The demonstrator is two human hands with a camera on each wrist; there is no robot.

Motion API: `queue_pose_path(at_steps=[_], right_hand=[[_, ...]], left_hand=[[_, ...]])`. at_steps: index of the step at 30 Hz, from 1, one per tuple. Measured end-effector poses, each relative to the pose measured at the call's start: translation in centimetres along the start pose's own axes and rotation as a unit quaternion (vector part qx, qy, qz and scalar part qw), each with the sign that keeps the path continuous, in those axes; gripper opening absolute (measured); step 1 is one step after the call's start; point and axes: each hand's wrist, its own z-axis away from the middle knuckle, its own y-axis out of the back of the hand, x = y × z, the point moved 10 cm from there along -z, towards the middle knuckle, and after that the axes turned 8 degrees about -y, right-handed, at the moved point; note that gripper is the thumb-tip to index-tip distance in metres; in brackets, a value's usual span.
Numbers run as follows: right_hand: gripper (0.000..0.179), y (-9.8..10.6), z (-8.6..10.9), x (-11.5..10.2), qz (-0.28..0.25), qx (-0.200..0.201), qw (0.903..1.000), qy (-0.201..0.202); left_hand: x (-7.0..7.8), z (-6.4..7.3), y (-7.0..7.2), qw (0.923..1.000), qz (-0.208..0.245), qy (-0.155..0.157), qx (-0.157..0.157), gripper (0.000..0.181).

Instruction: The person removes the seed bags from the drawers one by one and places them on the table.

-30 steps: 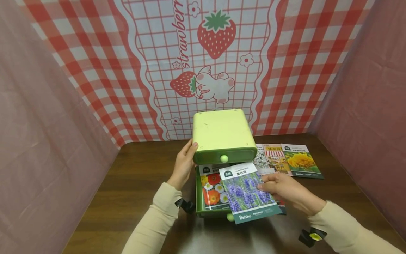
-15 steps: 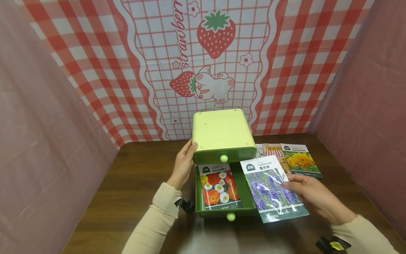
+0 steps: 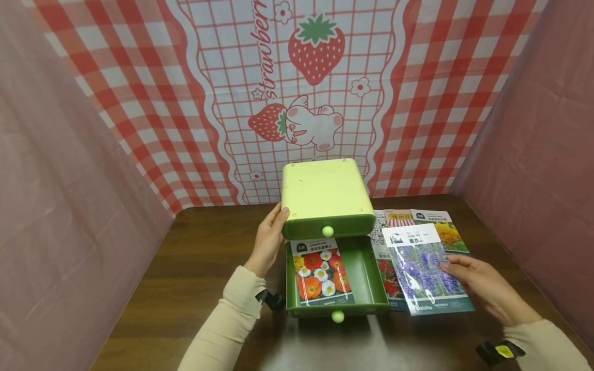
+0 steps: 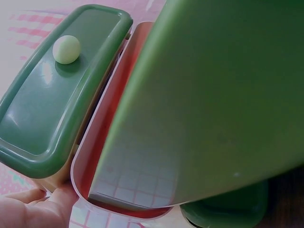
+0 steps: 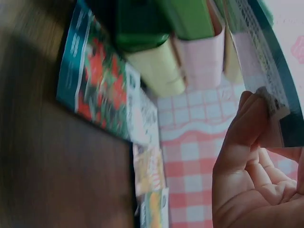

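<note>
My right hand (image 3: 494,288) pinches a lavender seed packet (image 3: 424,273) by its right edge, thumb on the front, above the packets at the right. In the right wrist view, the packet's back (image 5: 266,57) faces the camera. My left hand (image 3: 266,242) rests against the left side of the drawer cabinet (image 3: 325,188), fingers fairly straight. The cabinet's pulled-out green drawer (image 3: 366,273) holds a poppy seed packet (image 3: 321,275) on its left side. The left wrist view shows this drawer (image 4: 213,104) jutting out between a closed upper drawer (image 4: 42,109) and a lower one.
Beside the cabinet, a red-flower packet (image 5: 104,85) lies on the brown table (image 3: 209,288), partly covered in the head view. Behind it are a shopfront-print packet (image 3: 400,217), a black-and-white patterned one, and a yellow-flower packet (image 3: 447,233). Checked cloth (image 3: 153,129) hangs behind.
My right hand has carried the lavender packet rightward from over the drawer to above the packets on the right, uncovering the poppy packet and the drawer's right half. The left hand stays put.
</note>
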Motion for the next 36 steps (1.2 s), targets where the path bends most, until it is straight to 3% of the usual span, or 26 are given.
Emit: queue_pose_path(at_steps=[3, 7, 11, 17, 22, 30, 36], right_hand=[[0.013, 1.1, -0.6, 0.6, 0.013, 0.023, 0.9996, -0.002], [0.05, 2.6, -1.5, 1.6, 0.063, 0.073, 0.9953, -0.011], [0.068, 3.7, -2.8, 3.1, 0.087, 0.109, 0.9898, -0.029], [0.065, 4.6, -4.1, 4.4, 0.138, 0.148, 0.9786, -0.035], [0.065, 4.5, -4.6, 4.9, 0.164, 0.146, 0.9751, -0.032], [0.061, 4.4, -4.5, 4.1, 0.235, 0.167, 0.9576, -0.006], [0.055, 4.2, -4.5, 3.6, 0.255, 0.171, 0.9517, 0.008]], left_hand=[[0.0, -0.1, 0.0, 1.0, -0.003, -0.001, -0.001, 0.064], [0.0, -0.2, -0.1, 1.0, -0.005, -0.003, -0.004, 0.064], [0.0, -0.2, 0.0, 1.0, -0.001, -0.003, -0.002, 0.064], [0.0, -0.3, 0.0, 1.0, -0.002, -0.005, -0.001, 0.064], [-0.1, -0.2, -0.1, 1.0, -0.007, -0.005, -0.005, 0.064], [0.0, -0.1, 0.0, 1.0, -0.002, -0.003, -0.001, 0.064], [-0.1, -0.1, 0.0, 1.0, -0.002, -0.003, 0.0, 0.063]])
